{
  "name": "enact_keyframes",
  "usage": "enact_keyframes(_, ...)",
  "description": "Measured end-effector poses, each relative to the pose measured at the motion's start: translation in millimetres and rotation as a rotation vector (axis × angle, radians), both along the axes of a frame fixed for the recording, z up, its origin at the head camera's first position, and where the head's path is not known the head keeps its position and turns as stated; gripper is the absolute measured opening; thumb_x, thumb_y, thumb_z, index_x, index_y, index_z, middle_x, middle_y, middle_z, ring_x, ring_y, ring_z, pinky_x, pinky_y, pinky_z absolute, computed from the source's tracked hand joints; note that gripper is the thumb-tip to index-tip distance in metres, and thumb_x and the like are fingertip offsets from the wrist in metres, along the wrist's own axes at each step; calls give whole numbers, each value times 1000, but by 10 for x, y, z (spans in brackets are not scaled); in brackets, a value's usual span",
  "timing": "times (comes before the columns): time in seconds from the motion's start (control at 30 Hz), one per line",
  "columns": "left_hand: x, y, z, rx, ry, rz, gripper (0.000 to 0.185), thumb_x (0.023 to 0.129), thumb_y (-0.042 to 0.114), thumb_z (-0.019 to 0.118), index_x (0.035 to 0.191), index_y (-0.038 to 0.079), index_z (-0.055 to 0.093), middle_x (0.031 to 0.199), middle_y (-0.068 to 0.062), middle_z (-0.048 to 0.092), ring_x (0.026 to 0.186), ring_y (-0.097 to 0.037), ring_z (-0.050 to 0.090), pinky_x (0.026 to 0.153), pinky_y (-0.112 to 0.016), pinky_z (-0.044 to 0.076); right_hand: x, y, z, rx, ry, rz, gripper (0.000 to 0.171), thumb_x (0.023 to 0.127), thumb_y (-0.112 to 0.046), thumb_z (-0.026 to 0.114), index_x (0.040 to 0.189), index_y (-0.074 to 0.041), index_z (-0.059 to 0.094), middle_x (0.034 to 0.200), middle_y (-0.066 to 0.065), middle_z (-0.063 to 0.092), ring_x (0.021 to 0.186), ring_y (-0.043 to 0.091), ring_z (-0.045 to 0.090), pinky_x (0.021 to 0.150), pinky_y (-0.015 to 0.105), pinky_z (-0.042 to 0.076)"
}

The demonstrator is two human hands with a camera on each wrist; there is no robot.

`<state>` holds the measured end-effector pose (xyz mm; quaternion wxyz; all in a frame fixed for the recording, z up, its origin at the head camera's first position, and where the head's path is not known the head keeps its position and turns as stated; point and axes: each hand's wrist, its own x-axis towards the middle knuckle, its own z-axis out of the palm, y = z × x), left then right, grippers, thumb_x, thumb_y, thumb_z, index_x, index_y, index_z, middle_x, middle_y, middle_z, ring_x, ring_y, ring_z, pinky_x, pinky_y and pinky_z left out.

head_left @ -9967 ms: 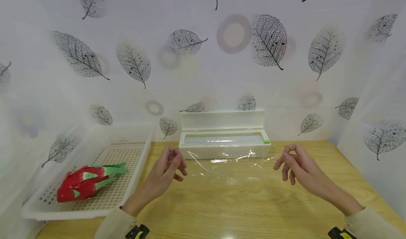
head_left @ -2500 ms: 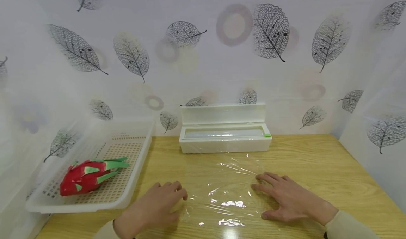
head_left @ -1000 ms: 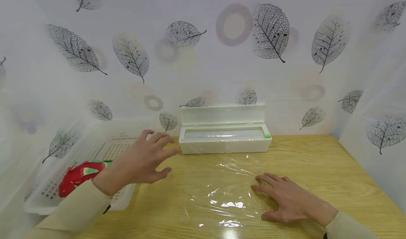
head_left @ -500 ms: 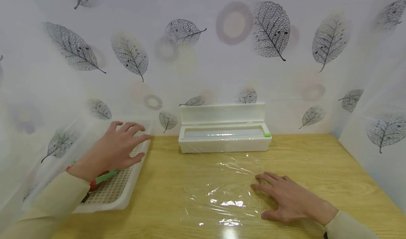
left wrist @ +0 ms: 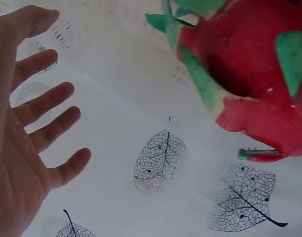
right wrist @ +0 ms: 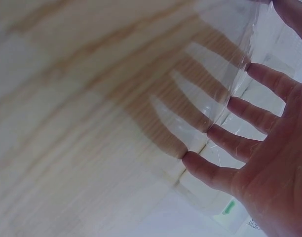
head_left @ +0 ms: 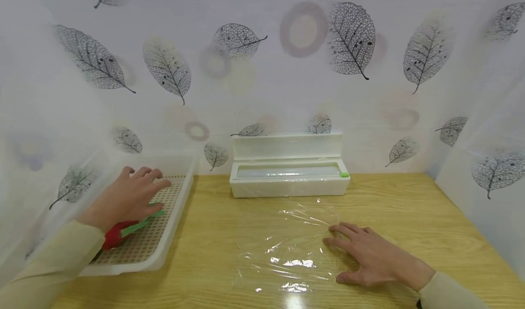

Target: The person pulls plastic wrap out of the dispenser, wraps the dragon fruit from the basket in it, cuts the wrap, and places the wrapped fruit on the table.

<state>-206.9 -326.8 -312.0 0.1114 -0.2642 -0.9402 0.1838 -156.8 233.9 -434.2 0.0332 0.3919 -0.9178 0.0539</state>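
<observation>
My left hand (head_left: 129, 195) hovers over the white plastic basket (head_left: 174, 227), fingers spread and holding nothing. Below it lies a red dragon fruit (head_left: 115, 236) with green tips, partly hidden by the hand and sleeve; the left wrist view shows the dragon fruit (left wrist: 259, 74) apart from the palm. A sheet of clear cling film (head_left: 283, 245) lies spread on the table, running forward to a white dispenser box (head_left: 289, 188). With its fingertips, my right hand (head_left: 369, 254) presses the film's right side onto the wood, as the right wrist view also shows.
The dispenser's lid (head_left: 287, 147) stands raised at the back, with a film roll inside and a green slider (head_left: 344, 174) at its right end. A leaf-patterned curtain (head_left: 254, 85) closes off the back and sides of the wooden table (head_left: 426, 218).
Earlier both hands held the film stretched in the air; it was then laid on the table. My left hand has left it and moved left over the basket. The right hand stays put.
</observation>
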Motion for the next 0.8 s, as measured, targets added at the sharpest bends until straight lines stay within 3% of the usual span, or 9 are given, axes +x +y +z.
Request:
enact_keyframes(0.17,76,-82,-82,-52,-69,96,52,83,46,80,126,21,67,123,-16,65,111,-42,62,83,-70,48,-10,-3,-12,3,17,4,75,87,-78,56,143,-28,57,146,5,55,132,36,55,88,58,52)
enact_keyframes(0.3,147,-127,-129,-50,-123,165,59,77,46,83,128,20,66,119,-16,64,106,-42,62,83,-71,48,-10,5,1,9,14,6,75,87,-78,56,142,-28,57,146,6,55,132,37,55,88,59,52)
enact_keyframes(0.5,200,-200,-177,-20,-201,264,72,65,37,89,129,16,64,120,-22,62,101,-46,60,77,-73,47,-1,11,3,10,-4,1,76,87,-78,56,143,-27,57,147,7,55,133,38,54,88,60,52)
enact_keyframes(0.63,200,-238,-196,-53,-254,369,85,61,36,93,135,11,60,130,-31,58,105,-54,58,78,-78,45,0,18,-6,4,-4,-3,75,87,-78,57,143,-28,56,147,6,55,133,37,54,88,61,52)
enact_keyframes(0.8,209,-264,-172,-78,-345,486,92,60,26,96,140,7,55,128,-36,55,94,-53,58,72,-78,46,-7,26,-17,-5,3,-4,75,87,-78,56,142,-29,57,146,6,55,132,37,55,87,60,52)
